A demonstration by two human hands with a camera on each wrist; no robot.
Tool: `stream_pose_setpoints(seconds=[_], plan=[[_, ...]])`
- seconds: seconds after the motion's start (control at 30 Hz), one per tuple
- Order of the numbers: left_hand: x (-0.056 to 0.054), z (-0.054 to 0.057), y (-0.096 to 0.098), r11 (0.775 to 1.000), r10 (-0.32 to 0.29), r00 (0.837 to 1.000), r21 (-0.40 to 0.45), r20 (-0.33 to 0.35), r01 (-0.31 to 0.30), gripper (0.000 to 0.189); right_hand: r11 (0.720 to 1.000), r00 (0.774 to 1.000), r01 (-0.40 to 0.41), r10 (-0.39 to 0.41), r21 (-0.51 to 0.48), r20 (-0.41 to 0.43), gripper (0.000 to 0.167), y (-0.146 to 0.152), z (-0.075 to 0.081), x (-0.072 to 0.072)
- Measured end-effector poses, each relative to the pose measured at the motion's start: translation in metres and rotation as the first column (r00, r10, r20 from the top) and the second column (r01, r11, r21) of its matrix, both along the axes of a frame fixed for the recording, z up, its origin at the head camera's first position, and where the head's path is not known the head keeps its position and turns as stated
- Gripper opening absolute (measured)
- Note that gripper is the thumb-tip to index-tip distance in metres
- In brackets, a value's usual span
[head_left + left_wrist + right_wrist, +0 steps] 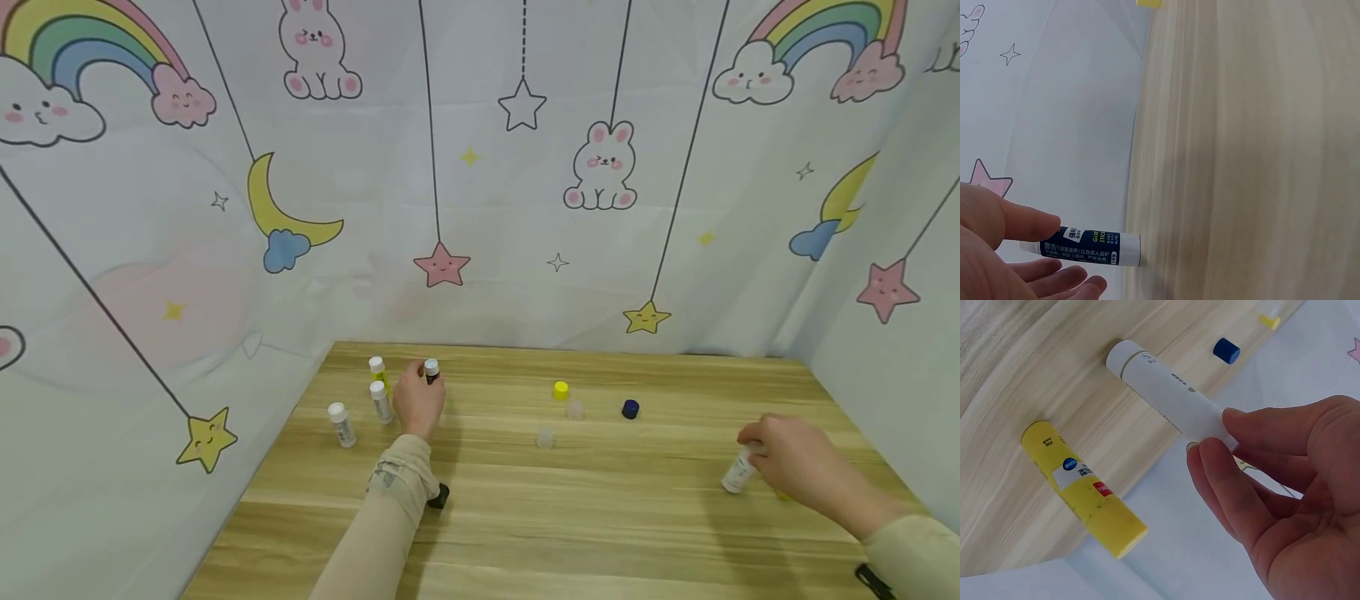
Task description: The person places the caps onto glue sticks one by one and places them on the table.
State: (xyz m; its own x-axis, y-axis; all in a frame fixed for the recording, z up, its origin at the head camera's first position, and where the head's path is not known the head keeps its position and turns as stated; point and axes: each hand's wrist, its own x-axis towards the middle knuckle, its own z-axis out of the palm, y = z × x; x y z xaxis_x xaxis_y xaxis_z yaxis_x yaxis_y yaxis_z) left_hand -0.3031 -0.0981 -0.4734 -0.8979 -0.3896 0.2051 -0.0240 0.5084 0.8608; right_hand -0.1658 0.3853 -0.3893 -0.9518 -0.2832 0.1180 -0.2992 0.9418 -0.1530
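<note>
a pale curtain [510,200] printed with rainbows, rabbits, moons and stars fills the background, hanging behind and along both sides of a wood-grain table [525,517]. two cream sleeves [373,533] reach in from the near edge. the left hand [420,402], toward the far left of the table, holds a dark blue glue stick [1094,245] with white ends between thumb and fingers; it is upright, and i cannot tell whether its base touches the wood. the right hand [791,458], over on the right, pinches the upper end of a white stick [1166,394] with thumb and fingertips, the stick tilted in the head view. just beside it a yellow glue stick [1082,487] stands on the table, mostly hidden by that hand from above. near the left hand stand a yellow stick with a white top [378,373] and two white bottles [342,427]. smallest are the caps, lying between the hands: a dark blue cap [631,409], a yellow cap [561,390] and two translucent caps [545,437].
</note>
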Motion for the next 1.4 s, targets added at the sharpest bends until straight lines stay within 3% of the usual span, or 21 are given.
stream_pose_setpoints(seconds=[0.53, 0.83, 1.07, 1.4], plan=[[-0.003, -0.002, 0.0, 0.999, 0.032, 0.999, 0.014, -0.008, -0.032, 0.032, 0.999, 0.998, 0.019, -0.017, 0.038, -0.055, 0.018, 0.015, -0.001, -0.001], [-0.004, -0.007, 0.0, 1.0, 0.027, 1.0, -0.012, 0.005, -0.027, 0.029, 0.999, 1.0, 0.022, -0.022, 0.04, 0.007, 0.02, 0.018, -0.003, -0.003], [-0.006, -0.008, 0.0, 0.999, 0.027, 1.0, -0.042, -0.005, -0.027, 0.021, 0.998, 1.0, 0.018, -0.018, 0.053, -0.013, 0.021, 0.018, -0.003, -0.004], [-0.006, -0.008, 0.003, 1.0, 0.028, 1.0, -0.013, -0.004, -0.028, 0.021, 0.996, 0.997, 0.072, -0.071, 0.061, -0.024, 0.028, 0.016, 0.004, -0.006]])
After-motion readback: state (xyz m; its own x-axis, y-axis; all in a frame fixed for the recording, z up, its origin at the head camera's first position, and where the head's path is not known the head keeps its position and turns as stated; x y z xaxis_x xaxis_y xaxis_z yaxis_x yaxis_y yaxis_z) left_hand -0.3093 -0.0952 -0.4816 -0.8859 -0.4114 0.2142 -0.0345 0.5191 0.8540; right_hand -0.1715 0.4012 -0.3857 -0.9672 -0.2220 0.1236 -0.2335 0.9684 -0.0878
